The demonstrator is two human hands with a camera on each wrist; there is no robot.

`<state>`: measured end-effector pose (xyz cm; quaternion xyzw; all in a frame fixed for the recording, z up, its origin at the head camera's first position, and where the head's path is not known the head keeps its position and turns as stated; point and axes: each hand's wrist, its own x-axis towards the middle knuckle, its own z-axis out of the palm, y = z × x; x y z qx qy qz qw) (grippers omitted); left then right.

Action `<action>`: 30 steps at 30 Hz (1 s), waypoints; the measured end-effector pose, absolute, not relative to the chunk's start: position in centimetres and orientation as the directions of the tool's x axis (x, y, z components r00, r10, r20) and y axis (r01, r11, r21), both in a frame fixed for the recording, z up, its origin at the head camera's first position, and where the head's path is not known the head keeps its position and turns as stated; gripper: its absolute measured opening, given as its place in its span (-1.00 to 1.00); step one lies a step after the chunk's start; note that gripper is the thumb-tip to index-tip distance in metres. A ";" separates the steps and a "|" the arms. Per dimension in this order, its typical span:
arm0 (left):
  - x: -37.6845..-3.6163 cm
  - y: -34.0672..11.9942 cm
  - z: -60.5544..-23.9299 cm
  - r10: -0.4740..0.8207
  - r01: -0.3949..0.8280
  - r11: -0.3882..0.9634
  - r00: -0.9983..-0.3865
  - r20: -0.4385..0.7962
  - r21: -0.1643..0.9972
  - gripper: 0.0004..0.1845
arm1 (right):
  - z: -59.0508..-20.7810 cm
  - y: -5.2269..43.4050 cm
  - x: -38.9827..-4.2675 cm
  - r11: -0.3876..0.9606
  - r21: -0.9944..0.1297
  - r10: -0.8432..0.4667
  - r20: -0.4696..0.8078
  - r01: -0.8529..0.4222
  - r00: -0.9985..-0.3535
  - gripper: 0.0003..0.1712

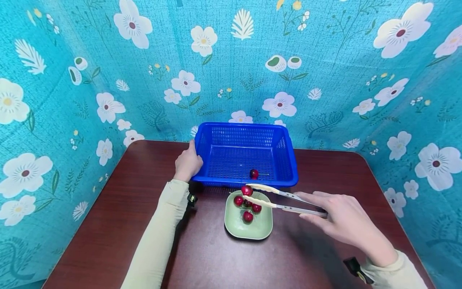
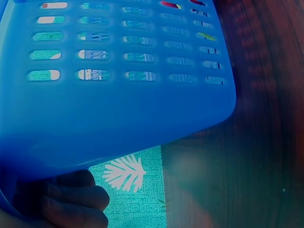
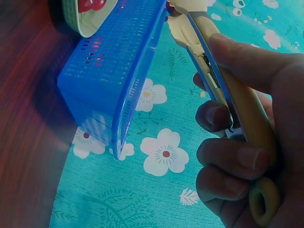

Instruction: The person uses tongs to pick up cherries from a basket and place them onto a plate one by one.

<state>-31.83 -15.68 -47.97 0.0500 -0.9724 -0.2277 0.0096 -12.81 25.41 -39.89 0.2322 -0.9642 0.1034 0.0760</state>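
My left hand point(image 1: 188, 160) grips the left rim of a blue plastic basket point(image 1: 227, 158); in the left wrist view its curled fingers point(image 2: 78, 202) show under the rim. My right hand point(image 1: 341, 214) holds tongs point(image 1: 288, 195) with cream tips and metal arms. Between the tips sits a red cherry point(image 1: 247, 190), over the far edge of a pale green plate point(image 1: 236, 228) and close to the basket's near wall. Several more cherries point(image 1: 248, 216) with stems lie on the plate. One dark red cherry point(image 1: 254, 174) lies inside the basket by its near wall.
Everything stands on a dark reddish-brown table point(image 1: 202, 249) with rounded far corners. A turquoise flowered curtain point(image 1: 223, 72) hangs behind the basket and along both sides. The plate sits just in front of the basket.
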 end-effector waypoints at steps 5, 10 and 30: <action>-31.8 -15.7 -48.0 -0.100 -0.091 0.890 -0.995 -0.003 0.447 -0.23 | -40.1 25.2 -12.7 0.867 -0.162 -0.441 0.193 -0.471 -0.877 -0.41; -31.8 -15.8 -48.0 -0.093 -0.085 0.889 -0.996 -0.003 0.450 -0.23 | -40.5 25.0 -12.7 0.871 -0.180 -0.432 0.163 -0.458 -0.887 -0.42; -31.7 -15.7 -47.9 -0.093 -0.083 0.884 -0.996 0.000 0.460 -0.24 | -42.2 24.1 -12.8 0.856 -0.194 -0.468 0.104 -0.479 -0.878 -0.48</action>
